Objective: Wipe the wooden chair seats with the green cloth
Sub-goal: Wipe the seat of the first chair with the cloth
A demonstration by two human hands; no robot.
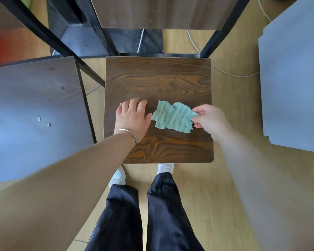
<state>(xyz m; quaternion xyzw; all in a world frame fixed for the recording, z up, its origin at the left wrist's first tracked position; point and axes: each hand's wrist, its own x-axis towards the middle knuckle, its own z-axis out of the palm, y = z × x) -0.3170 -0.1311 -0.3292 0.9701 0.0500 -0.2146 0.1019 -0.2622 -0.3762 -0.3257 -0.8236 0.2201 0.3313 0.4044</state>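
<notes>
A dark wooden chair seat [158,77] with strong grain lies straight below me. The green cloth [172,116], fluffy and crumpled, rests on its middle. My right hand [209,118] pinches the cloth's right edge between thumb and fingers. My left hand [132,117] lies palm down on the seat just left of the cloth, fingers spread, its thumb close to the cloth's left edge. A thin bracelet sits on my left wrist.
Another dark chair seat [34,109] stands at the left and a grey-looking surface [294,78] at the right. The chair's wooden backrest [159,13] and black frame [217,38] rise at the far side. A white cable runs over the wood floor. My legs stand at the seat's near edge.
</notes>
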